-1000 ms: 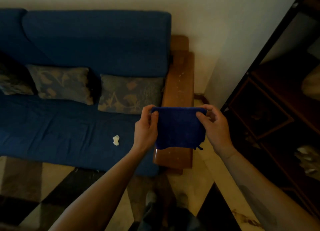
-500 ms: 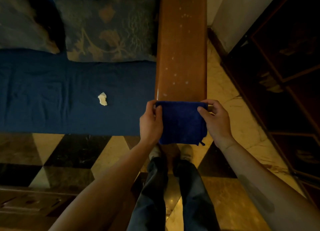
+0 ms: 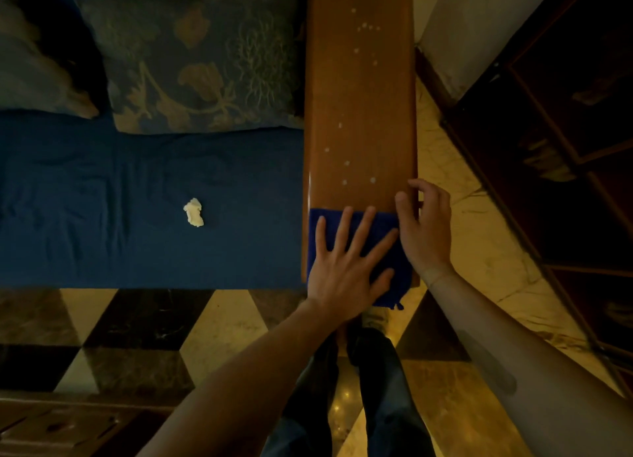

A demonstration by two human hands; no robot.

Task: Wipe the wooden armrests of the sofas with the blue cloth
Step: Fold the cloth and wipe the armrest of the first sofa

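1. Nearest me, the person's legs [image 3: 373, 398] stand on a chequered floor [image 3: 219, 323] of dark and pale tiles, right at the near end of the armrest.
2. Both bare forearms reach forward and down from the bottom of the view, the left from lower centre, the right from the lower right.
3. The left hand [image 3: 346, 268] lies flat, palm down, fingers spread wide, pressing the cloth [image 3: 394, 237] onto the wood; it grips nothing, only presses.
4. The right hand [image 3: 424, 230] sits just beside it at the cloth's right edge, fingers loosely curled and parted. Its fingertips reach the armrest's right rim, and I cannot tell whether it pinches the cloth.
5. The cloth covers the near end of the armrest [image 3: 359, 97] from edge to edge, its near corner hanging off the end with a small tag dangling.
6. Beyond the cloth the wooden top runs away bare, dotted with pale specks.
7. To its left lies the sofa seat [image 3: 102, 199], with a crumpled white scrap [image 3: 194, 212] on it and patterned cushions [image 3: 191, 62] further back.
8. To the right, a narrow strip of floor separates the armrest from a dark cabinet [image 3: 565, 131] and a wall [image 3: 472, 18].
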